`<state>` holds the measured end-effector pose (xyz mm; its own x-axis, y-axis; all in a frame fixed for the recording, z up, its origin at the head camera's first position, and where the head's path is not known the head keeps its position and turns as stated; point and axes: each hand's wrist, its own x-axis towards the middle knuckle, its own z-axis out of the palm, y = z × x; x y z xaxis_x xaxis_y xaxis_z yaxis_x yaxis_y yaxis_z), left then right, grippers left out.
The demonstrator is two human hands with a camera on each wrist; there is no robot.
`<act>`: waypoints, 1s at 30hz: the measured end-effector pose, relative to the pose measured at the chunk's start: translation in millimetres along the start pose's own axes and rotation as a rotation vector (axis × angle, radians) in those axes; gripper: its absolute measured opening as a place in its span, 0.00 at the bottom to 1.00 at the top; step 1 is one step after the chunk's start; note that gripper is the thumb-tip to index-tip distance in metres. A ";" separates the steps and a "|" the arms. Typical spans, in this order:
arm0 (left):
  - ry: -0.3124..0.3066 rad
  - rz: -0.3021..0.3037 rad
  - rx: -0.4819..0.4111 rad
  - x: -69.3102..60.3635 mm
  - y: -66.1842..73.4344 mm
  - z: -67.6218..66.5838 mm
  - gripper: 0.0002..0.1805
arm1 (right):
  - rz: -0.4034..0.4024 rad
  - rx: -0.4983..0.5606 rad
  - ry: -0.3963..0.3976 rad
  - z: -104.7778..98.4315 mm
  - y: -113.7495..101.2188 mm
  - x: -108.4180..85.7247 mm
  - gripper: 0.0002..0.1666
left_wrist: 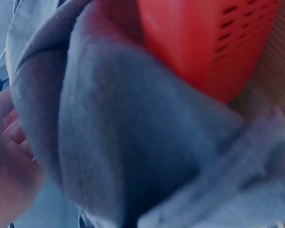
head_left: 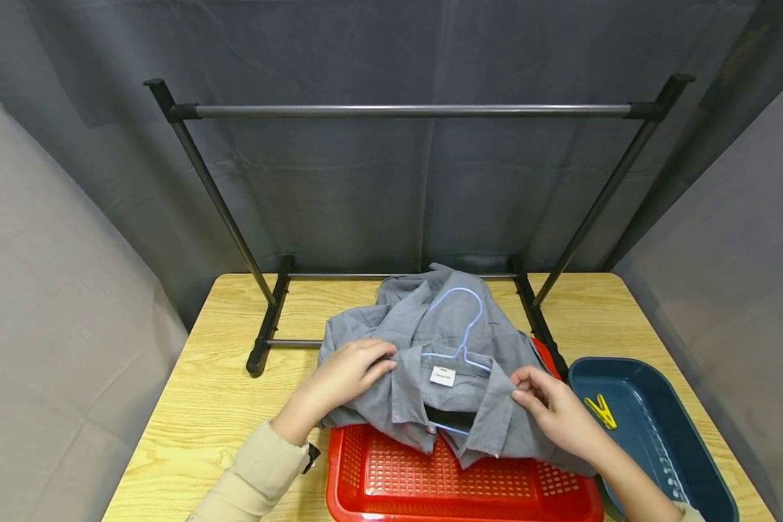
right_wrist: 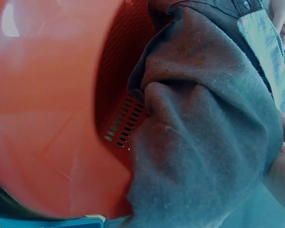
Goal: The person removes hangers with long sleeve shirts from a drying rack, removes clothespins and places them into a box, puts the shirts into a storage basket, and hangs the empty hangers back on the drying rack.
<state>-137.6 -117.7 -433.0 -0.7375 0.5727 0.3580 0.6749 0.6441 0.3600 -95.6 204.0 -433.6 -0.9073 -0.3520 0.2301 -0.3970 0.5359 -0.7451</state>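
Note:
A grey collared shirt (head_left: 391, 399) lies bunched over the red basket, with a white label inside its neck. A light blue hanger (head_left: 479, 312) sits inside the collar, its hook pointing up and away over the cloth. My left hand (head_left: 349, 373) pinches the shirt left of the collar. On the other side of the collar, my right hand (head_left: 557, 413) pinches the cloth between thumb and fingers. Cloth fills much of both wrist views, with the left hand (left_wrist: 12, 166) at one edge and the right hand (right_wrist: 280, 166) at the other.
The red basket (head_left: 457, 500) stands under the shirt at the table's front. A rack with a metal bar (head_left: 411, 111) rises behind. To the right is a dark blue tray (head_left: 665, 420) holding a yellow clothespin (head_left: 600, 412). Grey curtains surround the wooden table (head_left: 189, 428).

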 end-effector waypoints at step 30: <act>0.042 0.144 -0.108 24.1 35.2 4.6 0.06 | -0.022 -0.012 0.006 1.1 -10.1 6.5 0.07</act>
<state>-131.7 -78.9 -415.7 -0.6332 0.6319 0.4470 0.7736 0.4977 0.3923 -97.3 195.4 -425.3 -0.8991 -0.3592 0.2501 -0.4183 0.5370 -0.7326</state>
